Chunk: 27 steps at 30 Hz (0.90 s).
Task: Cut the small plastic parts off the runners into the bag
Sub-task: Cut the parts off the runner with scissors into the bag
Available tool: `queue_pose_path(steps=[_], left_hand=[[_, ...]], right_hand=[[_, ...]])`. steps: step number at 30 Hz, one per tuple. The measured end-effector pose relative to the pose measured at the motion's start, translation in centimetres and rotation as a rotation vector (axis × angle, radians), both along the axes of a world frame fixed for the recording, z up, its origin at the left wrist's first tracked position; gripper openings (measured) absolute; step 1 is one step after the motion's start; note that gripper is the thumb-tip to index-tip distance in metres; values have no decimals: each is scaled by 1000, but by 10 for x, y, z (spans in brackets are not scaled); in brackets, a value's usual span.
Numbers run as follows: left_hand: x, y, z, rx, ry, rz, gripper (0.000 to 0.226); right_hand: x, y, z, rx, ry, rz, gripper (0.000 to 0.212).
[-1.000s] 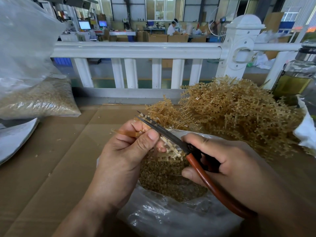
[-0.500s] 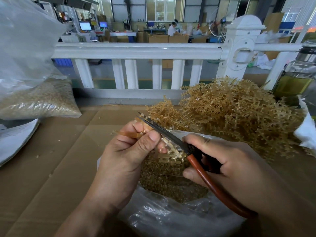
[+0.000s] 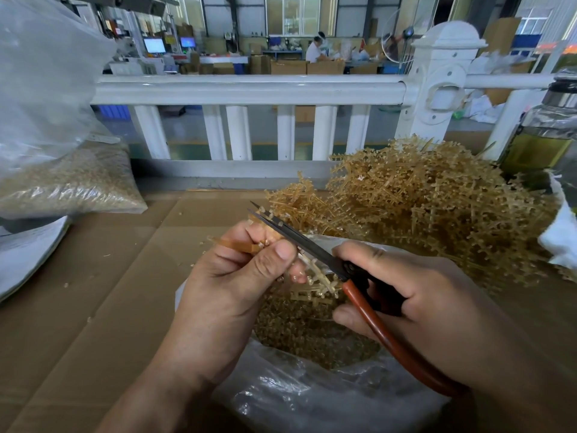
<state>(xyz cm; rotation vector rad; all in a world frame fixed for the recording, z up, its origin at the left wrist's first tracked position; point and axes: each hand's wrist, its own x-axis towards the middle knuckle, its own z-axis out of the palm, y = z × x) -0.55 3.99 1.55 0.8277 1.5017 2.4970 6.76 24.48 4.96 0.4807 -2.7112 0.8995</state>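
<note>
My left hand pinches an amber plastic runner between thumb and fingers, holding it over the open clear bag. Loose cut parts fill the bag's inside. My right hand grips scissors with dark blades and red-brown handles. The blades point up and left across the runner, slightly apart at the tips, close beside my left fingertips. Much of the runner is hidden behind my left hand.
A big heap of uncut amber runners lies behind the bag to the right. A filled clear bag of parts sits at left on the cardboard-covered table. A white railing runs across the back, and a glass bottle stands at far right.
Both hands stay in place over the bag. The scissor blades shift slightly along the runner; nothing else has visibly moved.
</note>
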Motion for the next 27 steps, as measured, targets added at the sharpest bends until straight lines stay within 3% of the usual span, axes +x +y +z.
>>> queue_pose_path(steps=[11, 17, 21, 27], left_hand=[[1, -1, -1, 23, -17, 7, 7], [0, 0, -2, 32, -27, 0, 8], [0, -1, -1, 26, -34, -17, 23], [2, 0, 0, -3, -45, 86, 15]], right_hand=[[0, -1, 1, 25, 23, -1, 52], [0, 0, 0, 46, 40, 1, 49], [0, 0, -1, 35, 34, -12, 49], [-1, 2, -2, 2, -10, -15, 44]])
